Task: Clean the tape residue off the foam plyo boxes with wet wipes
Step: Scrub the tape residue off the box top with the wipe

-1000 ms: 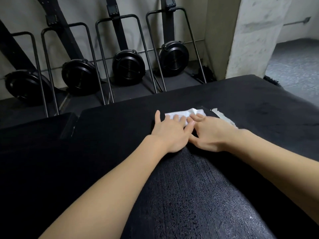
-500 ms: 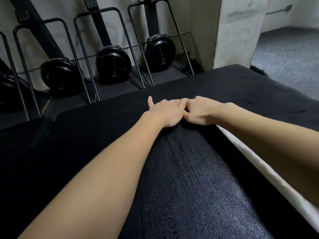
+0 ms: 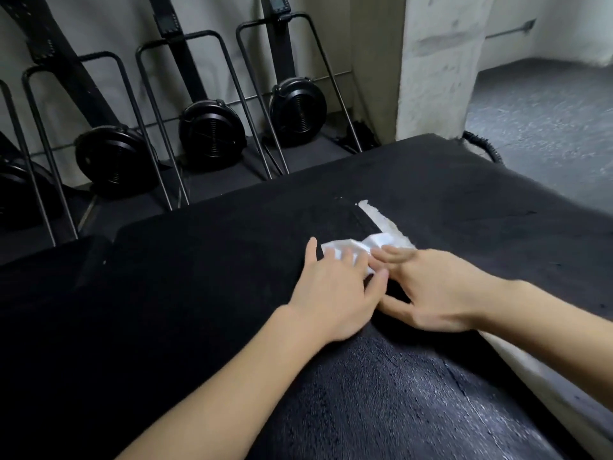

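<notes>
Tape residue (image 3: 381, 218) shows as a white strip on the black foam plyo box (image 3: 464, 200), its long axis running from beyond the fingertips back toward me under the right forearm. I see the wet wipe (image 3: 351, 249) bunched across the strip's far part, just ahead of both hands. Left hand (image 3: 326, 293) lies flat, fingers straight, pressing the wipe; right hand (image 3: 438, 290) presses beside it, fingers extended, nearer the strip. I judge the next stroke follows that axis.
</notes>
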Tool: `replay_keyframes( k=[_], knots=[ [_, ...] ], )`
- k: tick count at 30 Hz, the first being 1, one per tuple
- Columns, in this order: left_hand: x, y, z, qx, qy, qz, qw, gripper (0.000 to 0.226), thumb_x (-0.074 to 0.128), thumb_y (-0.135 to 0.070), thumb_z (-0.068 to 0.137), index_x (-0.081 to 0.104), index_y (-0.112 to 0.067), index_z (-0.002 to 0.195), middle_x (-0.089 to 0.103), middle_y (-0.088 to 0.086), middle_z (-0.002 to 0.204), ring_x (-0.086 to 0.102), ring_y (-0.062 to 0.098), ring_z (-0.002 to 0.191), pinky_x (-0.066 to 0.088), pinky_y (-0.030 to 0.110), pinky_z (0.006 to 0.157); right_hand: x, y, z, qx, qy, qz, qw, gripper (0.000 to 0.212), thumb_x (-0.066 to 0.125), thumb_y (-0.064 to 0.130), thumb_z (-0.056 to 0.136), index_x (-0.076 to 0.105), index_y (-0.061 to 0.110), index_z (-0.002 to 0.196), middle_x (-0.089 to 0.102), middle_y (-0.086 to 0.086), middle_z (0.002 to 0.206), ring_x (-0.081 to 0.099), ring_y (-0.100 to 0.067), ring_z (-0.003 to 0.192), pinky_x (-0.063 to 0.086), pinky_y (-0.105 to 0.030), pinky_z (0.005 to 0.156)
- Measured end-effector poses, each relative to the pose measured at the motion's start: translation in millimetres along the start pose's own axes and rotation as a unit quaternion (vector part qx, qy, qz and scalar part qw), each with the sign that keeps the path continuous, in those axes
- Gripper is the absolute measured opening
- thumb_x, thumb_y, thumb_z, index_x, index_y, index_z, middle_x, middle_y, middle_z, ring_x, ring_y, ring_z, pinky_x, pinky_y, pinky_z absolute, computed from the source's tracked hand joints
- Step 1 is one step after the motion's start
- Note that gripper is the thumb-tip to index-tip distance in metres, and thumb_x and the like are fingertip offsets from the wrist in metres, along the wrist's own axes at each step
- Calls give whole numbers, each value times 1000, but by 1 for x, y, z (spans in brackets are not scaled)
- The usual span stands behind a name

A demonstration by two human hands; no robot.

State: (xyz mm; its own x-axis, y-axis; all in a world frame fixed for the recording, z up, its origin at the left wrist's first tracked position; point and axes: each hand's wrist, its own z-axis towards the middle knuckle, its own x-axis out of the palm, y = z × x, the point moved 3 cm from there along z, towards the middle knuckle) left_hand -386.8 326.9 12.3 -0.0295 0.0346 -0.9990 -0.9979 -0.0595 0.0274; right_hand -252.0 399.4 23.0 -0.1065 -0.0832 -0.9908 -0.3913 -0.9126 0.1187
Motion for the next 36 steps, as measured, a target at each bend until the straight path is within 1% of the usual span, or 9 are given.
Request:
replay_keyframes(
  k=[4,8,13,19,22,26,30,33,36],
  knots=[
    [3,-16,-30,3,-4,33,999,72,0,-55,95,41,-17,143,50,-1,141,43,24,132,7,61,117,5,19,-27,-3,9,-41,999,77,19,65,91,39,18,149,48,-3,148,39,-20,140,38,-36,113],
    [1,4,1,-28,15,42,999,82,-12,-50,89,32,-16,149,40,0,152,34,23,140,4,64,116,18,3,17,-1,3,-62,998,74,19,57,97,34,10,153,45,-11,150,36,-26,143,24,-35,121],
    [2,53,63,-61,54,29,996,49,12,-33,105,36,-22,145,36,1,152,33,30,139,4,71,113,23,-27,100,26,-12,-25,999,74,11,57,93,40,16,148,48,-10,146,43,-30,136,39,-47,112],
    [2,84,112,-97,61,-15,993,49,15,-25,103,33,-28,148,47,0,146,44,34,130,0,65,117,22,-54,151,82,-8,24,996,55,27,47,100,42,28,149,57,-8,143,58,-37,119,45,-39,101],
    [5,87,113,-96,52,-17,994,52,14,-22,102,29,-28,151,49,1,145,46,36,128,1,65,117,21,-58,155,95,15,41,994,58,25,53,95,45,33,145,58,-3,143,58,-35,113,45,-37,94],
    [5,77,89,-93,38,5,995,44,13,-30,103,46,-21,130,54,6,129,49,37,120,4,69,114,17,-45,128,65,27,1,998,63,23,61,98,49,27,145,52,-2,140,54,-32,121,41,-40,100],
    [2,43,43,-96,56,11,994,53,10,-39,102,47,-23,138,54,7,133,48,36,124,2,68,115,10,-15,73,30,39,-14,999,74,12,67,90,55,23,132,50,3,113,46,-25,123,38,-39,104],
    [4,9,-4,-84,58,-8,995,54,12,-43,102,46,-24,140,54,6,136,48,33,125,5,66,115,8,10,17,40,64,2,997,67,17,64,95,47,29,143,52,0,135,38,-23,140,36,-46,114],
    [1,-32,-60,-58,42,-22,997,62,6,-48,97,48,-23,136,55,2,134,48,30,125,8,66,115,1,41,-51,52,71,8,996,65,23,62,95,38,28,149,48,-1,147,40,-22,140,42,-49,109]
  ],
)
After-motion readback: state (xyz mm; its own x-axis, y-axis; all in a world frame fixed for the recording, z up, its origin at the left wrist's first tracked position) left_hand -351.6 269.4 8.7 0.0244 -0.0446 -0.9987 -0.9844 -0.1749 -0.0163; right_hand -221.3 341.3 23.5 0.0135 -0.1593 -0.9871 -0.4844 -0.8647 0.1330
